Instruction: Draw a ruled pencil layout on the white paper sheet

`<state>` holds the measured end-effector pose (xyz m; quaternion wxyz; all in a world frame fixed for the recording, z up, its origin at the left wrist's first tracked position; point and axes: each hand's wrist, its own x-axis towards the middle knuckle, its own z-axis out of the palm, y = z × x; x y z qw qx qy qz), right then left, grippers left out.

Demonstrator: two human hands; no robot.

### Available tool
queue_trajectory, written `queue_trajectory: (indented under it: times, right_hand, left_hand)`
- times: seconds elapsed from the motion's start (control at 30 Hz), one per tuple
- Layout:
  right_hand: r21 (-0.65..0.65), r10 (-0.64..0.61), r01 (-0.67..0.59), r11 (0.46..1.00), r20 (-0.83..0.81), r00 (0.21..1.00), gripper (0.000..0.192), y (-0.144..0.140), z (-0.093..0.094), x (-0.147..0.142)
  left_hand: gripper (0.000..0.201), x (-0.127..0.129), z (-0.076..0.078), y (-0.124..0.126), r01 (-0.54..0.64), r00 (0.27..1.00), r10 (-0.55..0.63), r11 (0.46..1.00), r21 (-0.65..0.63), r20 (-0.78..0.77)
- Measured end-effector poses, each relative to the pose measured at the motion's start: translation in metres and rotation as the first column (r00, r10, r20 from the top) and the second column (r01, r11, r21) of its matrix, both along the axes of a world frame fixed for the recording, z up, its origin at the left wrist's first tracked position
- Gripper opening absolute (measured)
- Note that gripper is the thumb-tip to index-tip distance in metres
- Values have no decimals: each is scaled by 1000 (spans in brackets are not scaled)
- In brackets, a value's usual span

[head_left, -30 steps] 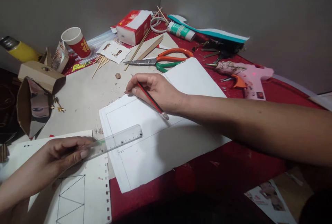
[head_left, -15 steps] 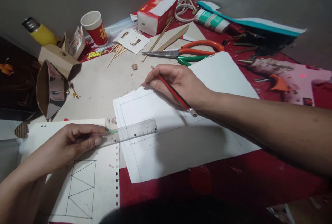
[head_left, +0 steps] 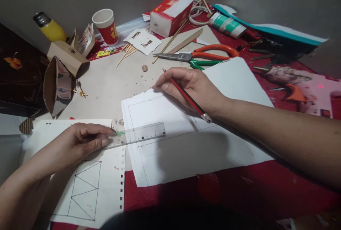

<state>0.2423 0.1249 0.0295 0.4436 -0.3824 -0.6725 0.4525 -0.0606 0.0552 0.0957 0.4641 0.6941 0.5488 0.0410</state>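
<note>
My left hand (head_left: 84, 139) pinches one end of a clear plastic ruler (head_left: 145, 134), whose other end lies over the white paper (head_left: 170, 162) with thin pencil lines. In my right hand (head_left: 190, 89) is a red and black pencil (head_left: 188, 96), its point up and away from the sheet, while the fingertips touch the paper's far edge. Under my left hand lies a notebook page (head_left: 110, 187) bearing an inked frame of triangles. Beyond my right hand, scissors (head_left: 191, 55) with orange and green handles lie partly spread.
A paper cup (head_left: 106, 29), a yellow bottle (head_left: 50, 27) and a red tissue pack (head_left: 172, 15) stand at the back. Wooden sticks (head_left: 128, 51) lie near a card cutout. Folded cardboard (head_left: 68, 59) is at left, a pink glue gun (head_left: 314, 89) at right.
The view has shifted slightly, so everything sits a little further right. Both hands keep their hold on the ruler and the pencil, with hardly any motion of their own.
</note>
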Motion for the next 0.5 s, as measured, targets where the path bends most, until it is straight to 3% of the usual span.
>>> queue_trajectory:
  times: [0.13, 0.3, 0.4, 0.5]
  right_hand:
    - [25, -3, 3, 1000, 10, 1000, 5, 1, -1, -1]
    - [60, -8, 7, 998, 14, 1000, 5, 2, -3, -1]
    - [42, -4, 3, 999, 9, 1000, 5, 1, -4, -1]
    - [45, -6, 6, 999, 1, 1000, 5, 2, -4, -1]
  left_hand:
    - [26, -2, 0, -1, -5, 1000, 6, 998, 63, -31]
    - [30, -4, 4, -8, 83, 984, -30, 950, 300, -177]
    - [34, 0, 4, -18, 155, 954, -6, 866, 476, -301]
    - [36, 9, 0, -28, 248, 930, 0, 737, 629, -367]
